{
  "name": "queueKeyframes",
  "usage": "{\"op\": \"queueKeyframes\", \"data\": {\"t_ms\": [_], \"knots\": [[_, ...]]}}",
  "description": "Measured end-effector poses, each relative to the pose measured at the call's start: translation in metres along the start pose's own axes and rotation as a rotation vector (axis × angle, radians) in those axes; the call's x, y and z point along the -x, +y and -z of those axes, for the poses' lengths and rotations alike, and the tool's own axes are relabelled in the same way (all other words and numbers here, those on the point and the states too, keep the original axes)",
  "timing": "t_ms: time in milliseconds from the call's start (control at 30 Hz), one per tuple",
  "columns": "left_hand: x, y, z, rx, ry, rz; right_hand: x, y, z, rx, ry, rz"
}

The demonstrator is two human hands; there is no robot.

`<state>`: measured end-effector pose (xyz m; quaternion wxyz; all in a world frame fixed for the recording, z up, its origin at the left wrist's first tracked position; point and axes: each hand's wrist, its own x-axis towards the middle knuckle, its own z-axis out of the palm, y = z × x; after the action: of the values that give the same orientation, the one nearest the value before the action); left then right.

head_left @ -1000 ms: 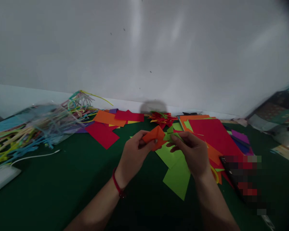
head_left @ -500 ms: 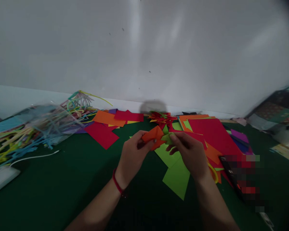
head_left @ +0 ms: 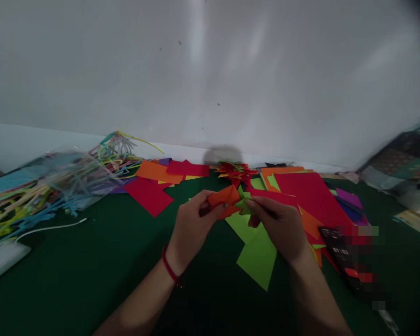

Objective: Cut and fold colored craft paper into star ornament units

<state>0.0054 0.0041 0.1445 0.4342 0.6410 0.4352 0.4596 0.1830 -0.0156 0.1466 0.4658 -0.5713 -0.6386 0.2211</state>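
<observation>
My left hand (head_left: 199,214) is closed, thumb and fingers pinching a folded piece of orange paper (head_left: 224,198). Close against its right side, my right hand (head_left: 276,219) pinches a small folded piece of green paper (head_left: 244,202). The two folded pieces meet or overlap; I cannot tell whether one is tucked into the other. Both are held up above the table. Behind and below them lie flat green sheets (head_left: 257,259), one partly hidden by my right forearm and hand. A heap of small folded red, orange and green paper pieces (head_left: 234,171) sits farther back.
Large red sheets (head_left: 311,196) and other coloured paper lie at the right, beside a phone (head_left: 343,256) with a lit screen. A plastic bag of colourful pipe cleaners (head_left: 73,172) lies at the left, with a white power strip (head_left: 7,261) in front. A white wall (head_left: 210,84) rises behind.
The green piece has turned in my right hand, and more of its points now show beside the orange piece. My right fingers have curled in. My left hand has hardly moved.
</observation>
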Motion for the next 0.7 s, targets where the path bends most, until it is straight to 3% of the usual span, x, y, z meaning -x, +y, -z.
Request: {"op": "queueKeyframes", "data": {"t_ms": [200, 467, 700], "knots": [[0.0, 0.001, -0.002, 0.016, -0.054, 0.004, 0.0, 0.002, -0.007, -0.223, -0.049, -0.052], [0.003, -0.002, -0.001, -0.224, 0.07, -0.054, 0.001, 0.004, -0.012, -0.174, -0.075, -0.102], [0.004, 0.001, -0.001, -0.277, 0.088, -0.076, 0.003, 0.002, -0.018, -0.166, -0.056, -0.08]]}}
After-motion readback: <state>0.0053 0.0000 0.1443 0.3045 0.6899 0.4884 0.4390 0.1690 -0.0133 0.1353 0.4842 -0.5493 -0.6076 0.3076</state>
